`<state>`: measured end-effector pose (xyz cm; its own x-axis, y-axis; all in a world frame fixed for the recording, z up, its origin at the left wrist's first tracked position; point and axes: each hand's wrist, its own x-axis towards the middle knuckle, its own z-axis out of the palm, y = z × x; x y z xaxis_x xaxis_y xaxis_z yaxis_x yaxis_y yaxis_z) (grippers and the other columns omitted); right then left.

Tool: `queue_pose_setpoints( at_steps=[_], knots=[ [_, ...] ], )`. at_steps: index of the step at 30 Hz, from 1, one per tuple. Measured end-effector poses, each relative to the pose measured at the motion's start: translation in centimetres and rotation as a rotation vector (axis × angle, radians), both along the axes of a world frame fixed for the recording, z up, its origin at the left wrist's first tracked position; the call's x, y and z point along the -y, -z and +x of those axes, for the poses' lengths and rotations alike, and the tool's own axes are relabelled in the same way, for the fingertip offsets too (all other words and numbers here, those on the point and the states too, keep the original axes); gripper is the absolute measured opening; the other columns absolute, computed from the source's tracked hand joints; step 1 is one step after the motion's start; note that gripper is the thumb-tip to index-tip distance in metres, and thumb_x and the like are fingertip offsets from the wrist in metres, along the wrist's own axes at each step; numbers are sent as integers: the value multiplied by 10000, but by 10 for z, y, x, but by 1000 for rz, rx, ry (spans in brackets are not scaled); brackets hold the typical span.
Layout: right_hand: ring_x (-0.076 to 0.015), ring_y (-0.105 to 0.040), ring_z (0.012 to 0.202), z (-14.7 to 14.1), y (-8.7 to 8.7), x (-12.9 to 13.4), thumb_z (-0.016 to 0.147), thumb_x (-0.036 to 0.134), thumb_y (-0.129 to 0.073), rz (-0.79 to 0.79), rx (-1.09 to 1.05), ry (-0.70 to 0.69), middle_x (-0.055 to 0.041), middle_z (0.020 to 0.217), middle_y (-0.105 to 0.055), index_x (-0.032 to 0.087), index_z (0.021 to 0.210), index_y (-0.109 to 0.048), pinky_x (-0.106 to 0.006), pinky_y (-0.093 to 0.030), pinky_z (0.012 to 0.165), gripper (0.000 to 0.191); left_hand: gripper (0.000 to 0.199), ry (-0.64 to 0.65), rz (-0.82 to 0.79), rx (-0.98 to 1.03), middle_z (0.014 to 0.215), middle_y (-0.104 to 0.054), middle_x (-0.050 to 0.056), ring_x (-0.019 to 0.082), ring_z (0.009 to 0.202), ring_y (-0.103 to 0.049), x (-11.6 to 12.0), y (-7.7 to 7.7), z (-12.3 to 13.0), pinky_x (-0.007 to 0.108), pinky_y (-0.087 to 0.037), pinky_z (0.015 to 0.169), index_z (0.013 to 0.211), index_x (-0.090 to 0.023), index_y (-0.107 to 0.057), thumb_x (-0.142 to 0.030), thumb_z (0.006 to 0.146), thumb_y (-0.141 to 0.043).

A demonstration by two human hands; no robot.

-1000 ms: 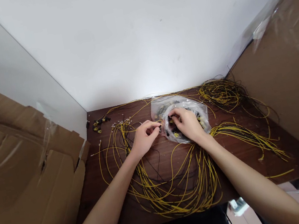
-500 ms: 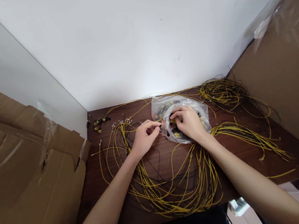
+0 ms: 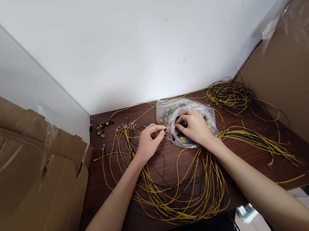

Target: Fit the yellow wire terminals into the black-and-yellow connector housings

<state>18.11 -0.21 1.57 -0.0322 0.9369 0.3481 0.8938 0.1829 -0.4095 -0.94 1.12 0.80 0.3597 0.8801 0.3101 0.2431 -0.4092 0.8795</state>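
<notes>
A clear plastic bag point(image 3: 210, 115) of small black and yellow parts lies open near the back of the brown table. At its left edge, my left hand point(image 3: 151, 140) pinches a small dark piece between thumb and fingertips. My right hand point(image 3: 193, 124) reaches into the bag's mouth, thumb and fingers closed together over the parts; what they grip is too small to name. Below both hands, a large bundle of yellow and black wires point(image 3: 190, 214) curves across the table, with small pale ends at its upper left.
Tangled wires point(image 3: 227, 96) lie at the back right, with a straighter wire bundle point(image 3: 259, 141) in front. Small black and yellow parts point(image 3: 100, 132) sit at the back left. Cardboard point(image 3: 35, 184) stands left, more cardboard point(image 3: 300, 78) right, a white wall point(image 3: 141, 38) behind.
The thumb and fingers of my right hand have come closer together in the bag's mouth. My left hand has hardly moved.
</notes>
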Motion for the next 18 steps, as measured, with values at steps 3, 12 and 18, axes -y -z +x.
queue_pose_setpoints(
  at_steps=[3,12,18],
  knots=[
    [-243,-528,911,0,0,0,755,242,-570,1,-5,4,-77,915,-611,190,774,-655,-398,-405,832,102,146,0,-6,12,820,-611,42,115,696,-546,1,-2,0,217,-406,604,846,-151,-675,-166,781,-546],
    [-209,-568,838,0,-3,-1,742,194,-566,2,-106,-3,-39,849,-655,190,779,-611,-354,-416,798,59,121,-22,-33,29,803,-591,37,102,659,-531,1,-5,2,202,-387,555,812,-141,-668,-161,766,-559],
    [-189,-597,776,1,-1,-1,684,85,-542,-32,-147,-14,-31,836,-666,181,883,-588,-307,-438,724,225,127,-10,-27,60,836,-593,45,115,720,-552,-1,-2,1,201,-412,591,826,-148,-661,-176,779,-547]
  ],
)
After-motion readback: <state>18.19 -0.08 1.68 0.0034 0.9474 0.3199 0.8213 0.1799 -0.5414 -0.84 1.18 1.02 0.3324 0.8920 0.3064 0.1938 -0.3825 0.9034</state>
